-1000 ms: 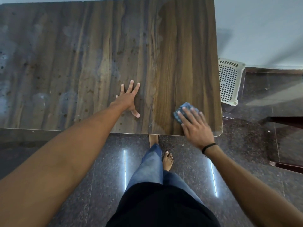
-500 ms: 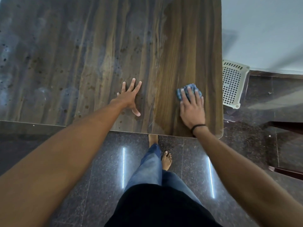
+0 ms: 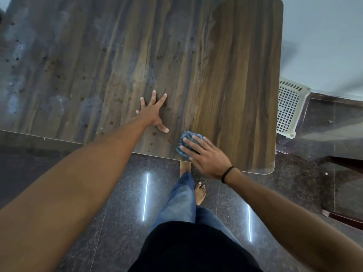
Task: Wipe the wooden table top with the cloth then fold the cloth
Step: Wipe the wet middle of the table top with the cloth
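Observation:
The wooden table top (image 3: 121, 55) fills the upper view; its left and middle are dusty and spotted, while a strip on the right looks darker and clean. A bunched blue cloth (image 3: 184, 139) lies near the table's front edge, at the border of the clean strip. My right hand (image 3: 204, 156) presses flat on the cloth with straight fingers and covers most of it. My left hand (image 3: 154, 112) rests flat on the dusty wood with fingers spread, a little left of the cloth.
A white perforated plastic basket (image 3: 288, 108) stands on the floor beside the table's right edge. Dark wooden furniture (image 3: 347, 161) shows at the far right. My legs and bare feet (image 3: 200, 193) stand on the dark polished floor under the table's front edge.
My right hand has drawn the cloth back toward the table's front edge and to the left, onto the border of the dusty area. The left hand has stayed planted.

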